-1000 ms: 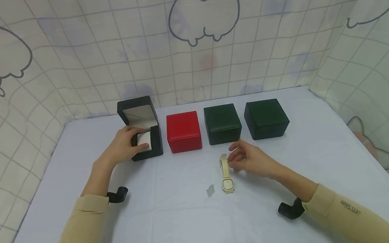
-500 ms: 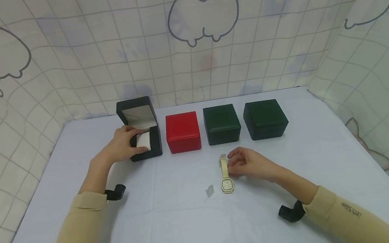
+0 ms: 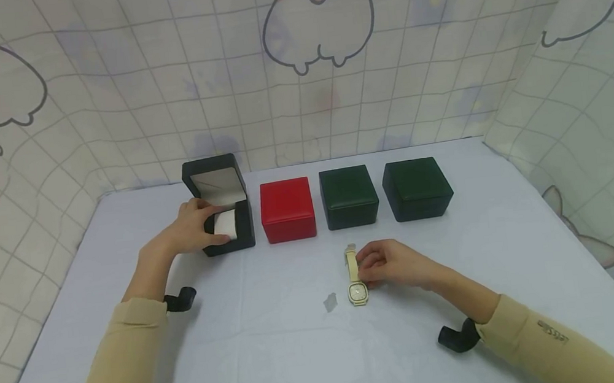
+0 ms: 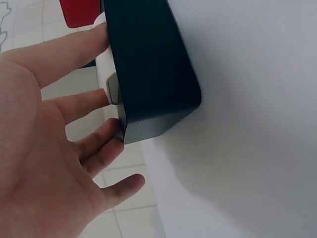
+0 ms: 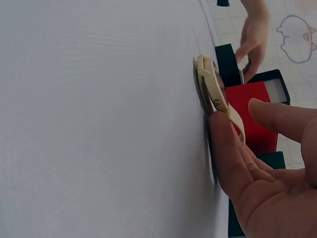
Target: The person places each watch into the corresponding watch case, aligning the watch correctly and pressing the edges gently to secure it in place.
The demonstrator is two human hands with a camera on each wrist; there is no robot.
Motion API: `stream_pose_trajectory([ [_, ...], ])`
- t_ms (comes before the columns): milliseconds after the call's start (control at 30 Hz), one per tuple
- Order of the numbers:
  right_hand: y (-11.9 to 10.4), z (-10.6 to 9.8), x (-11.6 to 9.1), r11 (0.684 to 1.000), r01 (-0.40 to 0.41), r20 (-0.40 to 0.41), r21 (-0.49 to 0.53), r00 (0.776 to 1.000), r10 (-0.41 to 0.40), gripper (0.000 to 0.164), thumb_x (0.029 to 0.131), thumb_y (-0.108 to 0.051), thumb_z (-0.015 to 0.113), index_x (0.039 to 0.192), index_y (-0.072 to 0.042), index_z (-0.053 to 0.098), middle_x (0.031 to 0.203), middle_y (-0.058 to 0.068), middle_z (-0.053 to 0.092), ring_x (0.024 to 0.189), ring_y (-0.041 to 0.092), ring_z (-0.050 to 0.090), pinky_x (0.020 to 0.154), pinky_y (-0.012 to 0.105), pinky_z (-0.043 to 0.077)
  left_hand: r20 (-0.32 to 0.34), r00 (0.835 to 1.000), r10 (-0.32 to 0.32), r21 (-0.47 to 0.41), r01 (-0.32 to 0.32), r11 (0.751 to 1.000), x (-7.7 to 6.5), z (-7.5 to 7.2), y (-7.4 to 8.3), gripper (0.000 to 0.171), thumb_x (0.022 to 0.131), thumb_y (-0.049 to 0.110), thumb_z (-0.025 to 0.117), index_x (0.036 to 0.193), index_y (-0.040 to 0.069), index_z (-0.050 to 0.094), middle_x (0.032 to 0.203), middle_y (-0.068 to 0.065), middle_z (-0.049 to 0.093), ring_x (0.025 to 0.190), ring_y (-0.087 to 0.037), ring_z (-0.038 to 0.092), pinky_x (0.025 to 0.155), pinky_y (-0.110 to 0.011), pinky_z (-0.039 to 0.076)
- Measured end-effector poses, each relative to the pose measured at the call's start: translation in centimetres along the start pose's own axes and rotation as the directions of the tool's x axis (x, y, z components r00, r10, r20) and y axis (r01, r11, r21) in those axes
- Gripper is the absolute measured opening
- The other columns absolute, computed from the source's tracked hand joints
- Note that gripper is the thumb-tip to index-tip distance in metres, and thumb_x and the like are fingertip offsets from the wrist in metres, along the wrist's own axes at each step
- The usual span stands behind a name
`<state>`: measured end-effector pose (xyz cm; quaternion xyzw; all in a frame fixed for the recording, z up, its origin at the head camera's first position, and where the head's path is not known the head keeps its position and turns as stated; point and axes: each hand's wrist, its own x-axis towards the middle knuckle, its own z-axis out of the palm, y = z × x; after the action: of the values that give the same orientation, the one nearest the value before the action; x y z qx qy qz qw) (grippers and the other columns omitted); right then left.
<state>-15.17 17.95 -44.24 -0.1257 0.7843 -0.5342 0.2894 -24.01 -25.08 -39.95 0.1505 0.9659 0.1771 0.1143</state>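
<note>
An open dark watch box (image 3: 244,225) with a white cushion (image 3: 226,224) stands at the left of the table. My left hand (image 3: 191,227) reaches into it, touching the cushion area with spread fingers; in the left wrist view its fingertips are partly hidden behind the dark box wall (image 4: 153,59). A cream-strapped wristwatch (image 3: 356,288) with a pale dial lies before the boxes, strap pointing away. Beside the strap, my right hand (image 3: 397,263) touches the watch (image 5: 213,84) with a fingertip; in the right wrist view another digit stands apart from it.
A closed red box (image 3: 287,209) and two closed dark green boxes, one in the middle (image 3: 349,196) and one at the right (image 3: 418,188), line the back of the white table. A small grey patch (image 3: 330,302) lies left of the watch. Patterned cloth walls surround the table.
My right hand has come down and slightly nearer to me, onto the watch's right side. The left thumb has shifted towards the box's front edge; the watch looks unmoved.
</note>
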Motion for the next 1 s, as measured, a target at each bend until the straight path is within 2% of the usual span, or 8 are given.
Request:
stream_pose_trajectory([
  [133, 0.1, 0.1, 0.1, 1.0, 0.009, 0.003, -0.008, 1.0, -0.009, 0.038, 0.095, -0.008, 0.073, 0.125, 0.009, 0.059, 0.098, 0.01, 0.071, 0.086, 0.024, 0.07, 0.083, 0.034, 0.06, 0.015, 1.0, -0.007, 0.007, 0.007, 1.0, 0.1, -0.2, -0.1, 0.078, 0.088, 0.036, 0.077, 0.147, -0.007, 0.049, 0.143, -0.032, 0.035, 0.132, -0.047, 0.029, 0.107, -0.067, 0.034],
  [400, 0.0, 0.4, 0.3, 0.992, -0.006, -0.004, -0.123, 1.0, 0.006, 0.03, 0.092, -0.014, 0.078, 0.116, 0.001, 0.068, 0.091, 0.005, 0.071, 0.077, 0.022, 0.068, 0.074, 0.032, 0.06, 0.008, 1.0, 0.0, -0.002, 0.0, 1.0, 0.1, -0.2, 0.0, 0.077, 0.086, 0.037, 0.079, 0.144, -0.006, 0.051, 0.144, -0.033, 0.034, 0.132, -0.047, 0.029, 0.107, -0.068, 0.034],
  [600, -0.2, 0.8, 0.6, 0.98, -0.005, -0.005, -0.199, 1.0, 0.004, 0.034, 0.087, -0.017, 0.083, 0.113, -0.003, 0.067, 0.087, 0.004, 0.068, 0.073, 0.019, 0.064, 0.068, 0.03, 0.056, -0.013, 1.0, 0.001, -0.022, -0.001, 1.0, 0.1, 0.0, -0.2, 0.073, 0.086, 0.035, 0.08, 0.139, -0.006, 0.052, 0.144, -0.032, 0.035, 0.13, -0.046, 0.03, 0.106, -0.068, 0.036],
  [800, -0.5, 1.1, 0.7, 0.966, 0.007, -0.005, -0.259, 1.0, -0.009, 0.043, 0.083, -0.014, 0.087, 0.116, -0.003, 0.062, 0.088, 0.002, 0.065, 0.077, 0.018, 0.059, 0.067, 0.027, 0.052, -0.035, 0.999, 0.006, -0.045, -0.007, 0.999, 0.2, 0.2, -0.4, 0.072, 0.085, 0.033, 0.081, 0.138, -0.004, 0.051, 0.141, -0.031, 0.038, 0.127, -0.044, 0.033, 0.101, -0.066, 0.041],
  [1000, -0.7, 1.3, 0.6, 0.96, 0.006, 0.002, -0.28, 1.0, -0.006, 0.038, 0.083, -0.013, 0.086, 0.114, -0.003, 0.065, 0.088, 0.003, 0.063, 0.079, 0.017, 0.057, 0.068, 0.027, 0.05, -0.071, 0.997, 0.038, -0.053, -0.041, 0.998, 0.4, 0.4, -0.7, 0.067, 0.083, 0.028, 0.083, 0.133, -0.002, 0.051, 0.131, -0.027, 0.048, 0.12, -0.041, 0.039, 0.098, -0.062, 0.043],
])
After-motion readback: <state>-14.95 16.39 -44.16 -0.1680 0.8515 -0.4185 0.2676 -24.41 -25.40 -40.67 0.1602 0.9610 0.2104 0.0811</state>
